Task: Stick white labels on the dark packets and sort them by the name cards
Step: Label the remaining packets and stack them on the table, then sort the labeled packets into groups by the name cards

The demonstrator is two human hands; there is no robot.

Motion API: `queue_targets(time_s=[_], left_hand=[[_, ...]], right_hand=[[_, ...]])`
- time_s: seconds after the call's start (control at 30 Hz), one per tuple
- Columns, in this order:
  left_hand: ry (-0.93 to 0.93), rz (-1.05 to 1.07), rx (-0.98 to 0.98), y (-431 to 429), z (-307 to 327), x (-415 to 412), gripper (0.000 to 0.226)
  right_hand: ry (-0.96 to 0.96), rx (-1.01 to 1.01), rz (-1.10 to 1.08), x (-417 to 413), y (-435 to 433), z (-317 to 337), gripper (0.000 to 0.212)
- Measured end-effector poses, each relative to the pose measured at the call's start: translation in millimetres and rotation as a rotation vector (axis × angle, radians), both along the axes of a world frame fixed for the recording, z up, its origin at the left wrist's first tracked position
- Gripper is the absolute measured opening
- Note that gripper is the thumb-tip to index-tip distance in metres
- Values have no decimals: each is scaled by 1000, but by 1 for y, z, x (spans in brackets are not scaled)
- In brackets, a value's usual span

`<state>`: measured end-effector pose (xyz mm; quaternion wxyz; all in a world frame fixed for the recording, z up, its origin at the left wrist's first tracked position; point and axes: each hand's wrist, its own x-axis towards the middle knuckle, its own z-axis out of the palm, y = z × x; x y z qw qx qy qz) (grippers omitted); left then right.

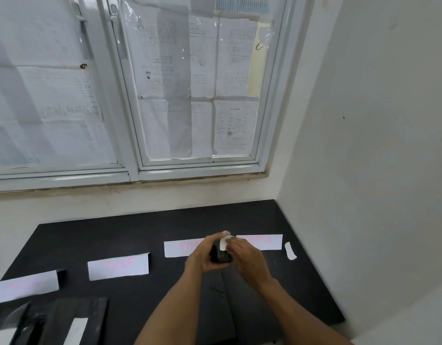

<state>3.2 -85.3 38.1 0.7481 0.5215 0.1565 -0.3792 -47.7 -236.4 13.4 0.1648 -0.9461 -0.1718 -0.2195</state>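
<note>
A small dark packet (220, 255) is held above the black table (140, 235), gripped from the left by my left hand (202, 255). My right hand (247, 257) pinches a white label (223, 243) against the packet's top edge. Behind the hands lie two white name cards with pink writing, one (180, 248) partly covered by my left hand, the other (267, 241) at the right. Two more name cards lie further left, one (118, 267) in the middle and one (23, 287) at the table's left edge.
A loose white paper strip (290, 250) lies near the table's right edge. Dark packets with white labels (73, 322) are stacked at the front left. Flat dark packets (215, 302) lie under my forearms. A wall closes the right side; a papered window stands behind.
</note>
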Motion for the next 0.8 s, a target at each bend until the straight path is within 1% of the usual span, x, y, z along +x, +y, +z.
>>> queue_targets(time_s=[0.17, 0.23, 0.3, 0.4, 0.5, 0.57, 0.63, 0.67, 0.73, 0.77, 0.8], left_hand=[[-49, -14, -28, 8, 4, 2, 45], [-23, 43, -34, 9, 4, 4, 40], [15, 142, -30, 10, 2, 9, 39], [29, 205, 6, 11, 0, 16, 52], [26, 225, 32, 16, 0, 21, 62], [18, 240, 73, 20, 1, 22, 60], [1, 215, 138, 22, 2, 23, 58], [-12, 192, 179, 23, 2, 23, 57], [-37, 163, 238, 24, 1, 22, 54], [-46, 155, 248, 24, 1, 22, 53], [-59, 142, 250, 25, 0, 21, 53]], right_hand=[[-17, 18, 18, 6, 3, 6, 21], [-32, 9, 41, 8, 5, 7, 25], [-61, -23, 60, 7, 10, 5, 26], [-137, -98, 94, 6, 20, 1, 34], [-154, -161, 87, 0, 25, -4, 43], [-146, -243, 84, -4, 25, -7, 44], [-149, -291, 103, -7, 23, -8, 37], [-145, -256, 108, -7, 24, -8, 32], [-90, -48, 65, -4, 28, -6, 27], [-47, 61, 21, -2, 29, -4, 27], [2, 126, -25, 2, 30, -2, 30]])
